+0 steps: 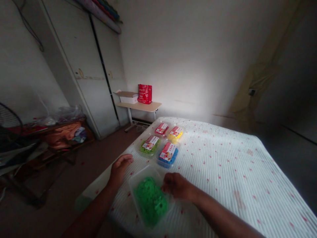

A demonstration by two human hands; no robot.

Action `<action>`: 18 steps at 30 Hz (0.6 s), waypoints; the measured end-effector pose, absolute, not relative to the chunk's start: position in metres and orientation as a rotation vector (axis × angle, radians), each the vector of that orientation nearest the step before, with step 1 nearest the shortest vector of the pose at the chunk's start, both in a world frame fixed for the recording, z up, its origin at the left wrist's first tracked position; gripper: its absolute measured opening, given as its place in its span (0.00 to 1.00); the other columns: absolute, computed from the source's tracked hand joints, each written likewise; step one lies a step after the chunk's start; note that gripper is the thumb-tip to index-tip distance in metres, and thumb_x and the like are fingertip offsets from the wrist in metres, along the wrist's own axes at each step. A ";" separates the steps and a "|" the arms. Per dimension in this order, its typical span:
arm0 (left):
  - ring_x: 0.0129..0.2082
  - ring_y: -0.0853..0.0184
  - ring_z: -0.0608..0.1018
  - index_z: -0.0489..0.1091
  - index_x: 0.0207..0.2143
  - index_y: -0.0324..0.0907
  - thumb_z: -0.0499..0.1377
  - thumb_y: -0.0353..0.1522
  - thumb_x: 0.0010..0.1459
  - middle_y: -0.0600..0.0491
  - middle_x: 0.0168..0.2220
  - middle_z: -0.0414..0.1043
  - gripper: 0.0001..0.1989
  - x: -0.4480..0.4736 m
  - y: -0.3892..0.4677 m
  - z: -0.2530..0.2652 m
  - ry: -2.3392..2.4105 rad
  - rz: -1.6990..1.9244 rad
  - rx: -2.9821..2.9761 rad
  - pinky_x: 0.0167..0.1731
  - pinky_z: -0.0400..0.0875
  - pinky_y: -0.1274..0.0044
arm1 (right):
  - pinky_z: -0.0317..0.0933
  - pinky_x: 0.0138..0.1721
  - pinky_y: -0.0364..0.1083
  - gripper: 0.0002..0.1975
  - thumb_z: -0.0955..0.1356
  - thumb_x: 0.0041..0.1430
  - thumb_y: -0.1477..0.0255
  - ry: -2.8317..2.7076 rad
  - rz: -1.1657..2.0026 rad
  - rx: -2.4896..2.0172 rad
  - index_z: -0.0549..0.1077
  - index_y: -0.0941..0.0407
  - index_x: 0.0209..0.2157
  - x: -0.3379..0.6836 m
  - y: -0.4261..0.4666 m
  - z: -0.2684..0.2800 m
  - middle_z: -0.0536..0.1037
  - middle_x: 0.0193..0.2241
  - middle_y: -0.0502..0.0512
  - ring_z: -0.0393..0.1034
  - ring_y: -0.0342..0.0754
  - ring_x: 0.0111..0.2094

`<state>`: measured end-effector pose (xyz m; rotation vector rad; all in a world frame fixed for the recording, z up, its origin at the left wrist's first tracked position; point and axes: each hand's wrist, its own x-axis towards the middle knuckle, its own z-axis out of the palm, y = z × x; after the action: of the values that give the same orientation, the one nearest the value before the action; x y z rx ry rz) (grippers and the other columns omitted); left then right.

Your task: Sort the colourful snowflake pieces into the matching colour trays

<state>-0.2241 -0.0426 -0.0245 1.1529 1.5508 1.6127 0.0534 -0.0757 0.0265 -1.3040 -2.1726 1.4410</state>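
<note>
Green pieces lie in a clear plastic box at the near end of a striped cloth, between the person's hands. Beyond it sit four more clear boxes, with light-green and blue contents in the nearer pair, red and yellow behind. Each carries a red-and-white label on top, its print too blurred to read. White characters on the red bag, on the small table, are equally illegible. The left hand is empty, fingers loosely bent, near the box's left side. The right hand curls its fingers at the right wall; whether they grip it cannot be told.
</note>
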 end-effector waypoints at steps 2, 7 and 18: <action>0.35 0.61 0.77 0.73 0.32 0.38 0.61 0.42 0.43 0.49 0.33 0.76 0.17 -0.222 -0.045 -0.022 1.475 1.609 1.129 0.41 0.70 0.70 | 0.56 0.24 0.40 0.05 0.66 0.52 0.72 -2.294 1.059 -1.407 0.65 0.57 0.25 0.037 -0.060 0.033 0.71 0.23 0.50 0.68 0.43 0.26; 0.33 0.61 0.78 0.74 0.30 0.37 0.60 0.45 0.45 0.47 0.33 0.76 0.20 -0.221 -0.049 -0.021 1.403 1.639 1.071 0.37 0.71 0.72 | 0.59 0.32 0.43 0.11 0.61 0.60 0.70 -2.330 0.361 -1.528 0.69 0.60 0.41 0.023 -0.056 0.050 0.77 0.37 0.63 0.72 0.50 0.35; 0.34 0.61 0.77 0.74 0.28 0.38 0.58 0.43 0.45 0.48 0.31 0.76 0.16 -0.222 -0.050 -0.022 1.440 1.680 1.105 0.38 0.71 0.71 | 0.58 0.32 0.38 0.09 0.64 0.55 0.69 -2.628 0.797 -1.011 0.74 0.53 0.35 0.038 -0.134 0.019 0.78 0.35 0.50 0.72 0.43 0.33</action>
<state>-0.2224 -0.0504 -0.0217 1.1049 1.4397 1.6799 0.0376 -0.1341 0.0188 -1.0112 -2.6279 0.7973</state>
